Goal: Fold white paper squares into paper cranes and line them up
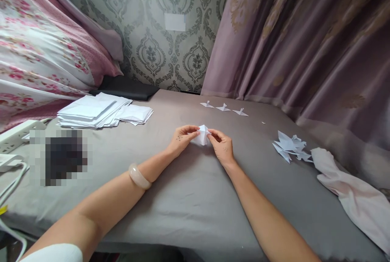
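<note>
A small piece of folded white paper [203,136] is held up just above the grey cloth surface, its creased faces toward me. My left hand [183,138] pinches its left edge between thumb and fingers. On the other side, my right hand [222,145] grips the right edge the same way. Both hands are closed on the paper, close together. Farther back stand three small folded paper birds [223,107] in a slanting row. A heap of folded paper pieces [291,146] lies to the right of my right hand.
Stacks of white paper [88,111] and a smaller pile [135,113] lie at the back left, by a black flat item [128,87]. A power strip [21,136] with cables is at the left edge. A pale crumpled cloth [350,189] lies right, below the curtain [274,38].
</note>
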### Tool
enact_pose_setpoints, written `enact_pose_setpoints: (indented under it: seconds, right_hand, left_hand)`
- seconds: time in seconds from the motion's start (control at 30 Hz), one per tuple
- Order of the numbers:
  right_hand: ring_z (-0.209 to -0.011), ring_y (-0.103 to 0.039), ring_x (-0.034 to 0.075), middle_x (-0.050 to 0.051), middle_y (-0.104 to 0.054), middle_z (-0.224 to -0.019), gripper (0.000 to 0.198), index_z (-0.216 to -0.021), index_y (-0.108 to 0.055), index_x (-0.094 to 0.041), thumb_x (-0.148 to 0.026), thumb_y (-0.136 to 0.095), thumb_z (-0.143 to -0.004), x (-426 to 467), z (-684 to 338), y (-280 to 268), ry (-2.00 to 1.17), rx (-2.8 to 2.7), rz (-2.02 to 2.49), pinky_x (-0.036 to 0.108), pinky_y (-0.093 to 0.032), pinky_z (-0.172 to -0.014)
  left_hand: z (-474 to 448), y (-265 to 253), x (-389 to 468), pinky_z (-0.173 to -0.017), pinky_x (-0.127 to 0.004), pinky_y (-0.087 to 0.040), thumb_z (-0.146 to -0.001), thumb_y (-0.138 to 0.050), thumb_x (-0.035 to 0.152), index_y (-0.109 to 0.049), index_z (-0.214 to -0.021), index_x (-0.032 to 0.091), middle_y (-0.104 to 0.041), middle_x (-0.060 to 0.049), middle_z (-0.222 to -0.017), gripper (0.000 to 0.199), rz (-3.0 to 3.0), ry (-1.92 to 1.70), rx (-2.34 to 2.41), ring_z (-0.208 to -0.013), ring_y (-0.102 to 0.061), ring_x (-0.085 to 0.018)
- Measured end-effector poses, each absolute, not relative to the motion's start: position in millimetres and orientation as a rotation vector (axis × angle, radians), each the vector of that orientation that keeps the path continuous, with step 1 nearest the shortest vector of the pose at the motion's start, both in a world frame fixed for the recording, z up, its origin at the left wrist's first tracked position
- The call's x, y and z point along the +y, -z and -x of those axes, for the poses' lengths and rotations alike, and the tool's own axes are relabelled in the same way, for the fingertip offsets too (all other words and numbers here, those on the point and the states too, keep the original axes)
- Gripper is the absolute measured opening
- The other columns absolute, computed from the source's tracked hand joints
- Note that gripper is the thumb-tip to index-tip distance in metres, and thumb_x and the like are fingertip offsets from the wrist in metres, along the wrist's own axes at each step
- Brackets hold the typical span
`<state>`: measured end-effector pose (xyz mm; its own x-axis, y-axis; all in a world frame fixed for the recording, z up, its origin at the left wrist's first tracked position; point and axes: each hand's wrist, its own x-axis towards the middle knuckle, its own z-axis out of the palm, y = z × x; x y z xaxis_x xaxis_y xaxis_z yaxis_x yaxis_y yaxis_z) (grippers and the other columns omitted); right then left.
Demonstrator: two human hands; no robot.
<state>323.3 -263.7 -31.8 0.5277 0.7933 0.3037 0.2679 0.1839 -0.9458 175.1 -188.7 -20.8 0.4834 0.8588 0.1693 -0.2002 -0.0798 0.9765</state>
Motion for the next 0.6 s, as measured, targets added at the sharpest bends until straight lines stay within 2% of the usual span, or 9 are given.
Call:
enact_pose_setpoints:
  seconds: [0.33,0.6]
  right_hand:
    - [-0.076,-0.063,0.016,0.004,-0.071,-0.088,0.024,-0.090,-0.073,-0.019,-0.034,-0.068,-0.073,-267.2,-320.8,29.5,-0.422,-1.033,1.344,0.030,-0.050,-0.076]
    - [-0.076,-0.060,0.014,0.003,-0.065,-0.086,0.017,-0.086,-0.074,-0.021,-0.033,-0.066,-0.077,-270.4,-318.4,24.6,-0.392,-1.110,1.380,0.027,-0.047,-0.069]
  left_hand:
    - [-174.8,25.8,-187.7,-0.071,-0.025,-0.042,-0.069,-0.076,0.036,-0.073,-0.089,0.016,-0.070,-0.003,-0.083,0.028,-1.454,-0.972,0.582,-0.074,-0.059,-0.013]
    - [-173.1,19.2,-191.0,-0.072,-0.025,-0.042,-0.073,-0.072,0.035,-0.071,-0.087,0.016,-0.068,-0.003,-0.083,0.023,-1.493,-0.926,0.604,-0.074,-0.058,-0.013]
